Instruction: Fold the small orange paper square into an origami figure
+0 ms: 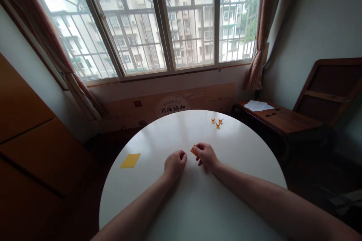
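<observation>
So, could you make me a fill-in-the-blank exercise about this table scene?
The round tabletop is coloured ____. On its far side sit ____ small folded figures. The flat yellow sheet lies nearer the ____ hand. Beyond the table is a barred ____.

Missing words: white; three; left; window.

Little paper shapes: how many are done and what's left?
Three small folded shapes on the table's far side look done. The right hand pinches a small yellow piece, maybe part-folded. Flat yellow paper at the left looks unfolded, so probably left to do.
</observation>
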Demonstrator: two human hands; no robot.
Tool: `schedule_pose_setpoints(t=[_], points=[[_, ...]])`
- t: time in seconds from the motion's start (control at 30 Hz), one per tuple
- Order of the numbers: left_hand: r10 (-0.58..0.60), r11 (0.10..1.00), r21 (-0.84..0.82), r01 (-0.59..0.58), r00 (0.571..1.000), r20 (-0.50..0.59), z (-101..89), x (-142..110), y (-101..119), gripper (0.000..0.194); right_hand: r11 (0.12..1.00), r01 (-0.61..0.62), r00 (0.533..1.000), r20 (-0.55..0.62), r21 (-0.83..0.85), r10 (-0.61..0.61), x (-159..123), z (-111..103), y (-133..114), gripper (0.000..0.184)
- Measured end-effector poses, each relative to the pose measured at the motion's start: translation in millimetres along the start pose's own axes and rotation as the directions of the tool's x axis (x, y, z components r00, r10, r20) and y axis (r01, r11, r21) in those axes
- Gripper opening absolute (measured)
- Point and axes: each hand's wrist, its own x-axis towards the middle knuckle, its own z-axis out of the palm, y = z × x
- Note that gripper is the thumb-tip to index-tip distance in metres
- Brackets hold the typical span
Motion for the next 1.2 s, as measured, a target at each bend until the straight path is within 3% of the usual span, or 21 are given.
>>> schedule_pose_setpoints(t=[0.17,0.33,0.53,0.6,0.73,0.9,1.07,1.2], points=[[-0.046,0.998,-0.04,0.045,0.999,-0.012,2.5,4.9,3.0,0.02,0.999,0.033,0.999,0.02,-0.017,-0.032,-6.2,2.5,-2.1,0.03],[-0.047,0.965,-0.257,0.049,0.999,0.014,9.7,18.1,-7.2,0.026,0.998,0.056,0.998,0.023,-0.008,-0.056,-8.1,1.1,-0.2,0.032],[-0.047,0.842,-0.529,0.106,0.991,0.123,11.9,8.6,-9.8,0.04,0.998,0.051,0.998,0.027,0.033,-0.051,-5.5,-2.6,-1.3,0.032],[-0.014,0.745,-0.658,0.114,0.988,0.155,7.5,2.6,-5.9,0.037,0.998,0.023,0.998,0.056,0.057,-0.026,-6.0,-4.9,-4.6,0.032],[0.052,0.764,-0.642,0.065,0.985,0.162,0.3,-1.5,1.5,0.029,0.997,-0.003,0.997,0.08,0.082,-0.004,-8.4,-8.4,-7.4,0.031],[0.035,0.752,-0.65,0.112,0.977,0.208,-0.1,-3.7,7.9,0.026,0.98,-0.055,0.993,0.112,0.191,0.034,-16.4,-8.8,-8.2,0.031],[-0.04,0.651,-0.731,0.205,0.971,0.237,-8.5,-10.2,16.9,0.027,0.923,-0.216,0.969,0.189,0.319,0.161,-31.7,-8.6,-22.5,0.031],[-0.08,0.568,-0.772,0.283,0.953,0.291,-16.2,-13.0,22.4,0.029,0.929,-0.229,0.962,0.211,0.29,0.172,-39.8,-9.7,-31.6,0.033]])
